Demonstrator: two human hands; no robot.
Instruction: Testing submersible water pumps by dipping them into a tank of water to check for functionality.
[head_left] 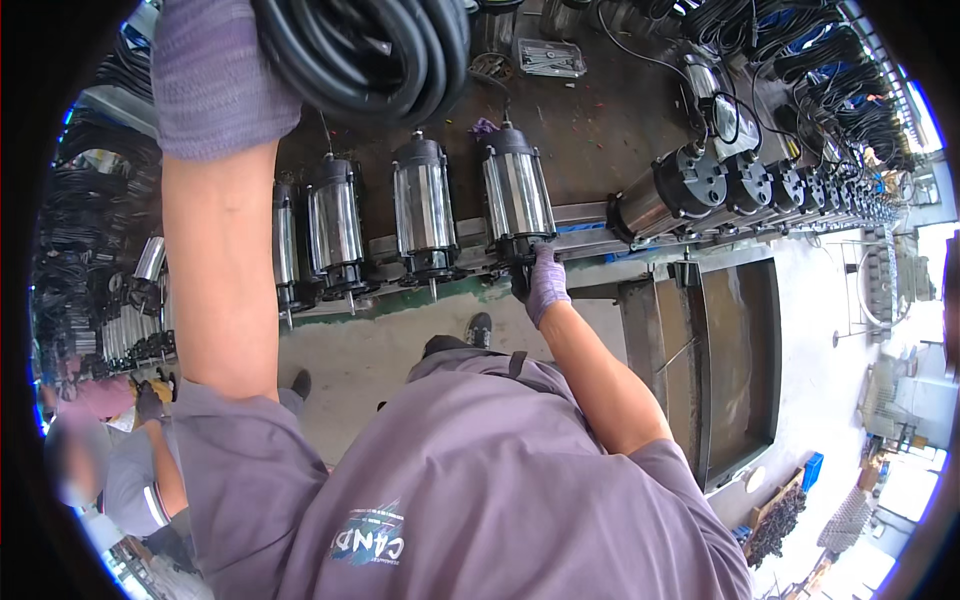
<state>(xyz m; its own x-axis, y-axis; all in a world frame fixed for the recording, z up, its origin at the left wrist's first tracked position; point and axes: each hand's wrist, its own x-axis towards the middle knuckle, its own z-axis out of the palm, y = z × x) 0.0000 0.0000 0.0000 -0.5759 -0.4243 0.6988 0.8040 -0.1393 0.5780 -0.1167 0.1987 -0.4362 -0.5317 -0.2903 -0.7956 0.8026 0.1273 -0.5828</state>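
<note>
Here, the left hand [225, 85], in a purple knitted glove, is raised over the tabletop [590, 125] right beside a thick coil of black cable [375, 65]; its fingers run past the upper edge, so I cannot tell how its grip stands. The right hand [547, 285], gloved alike, has its grip closed about the black lower end of a shiny steel cylinder [518, 190], which lies at the near edge of the tabletop. To its left lie similar cylinders [425, 205], and to its right a long row of black-capped cylinders [660, 195] recedes. A clear tray [550, 58] of metal pieces sits farther back.
</note>
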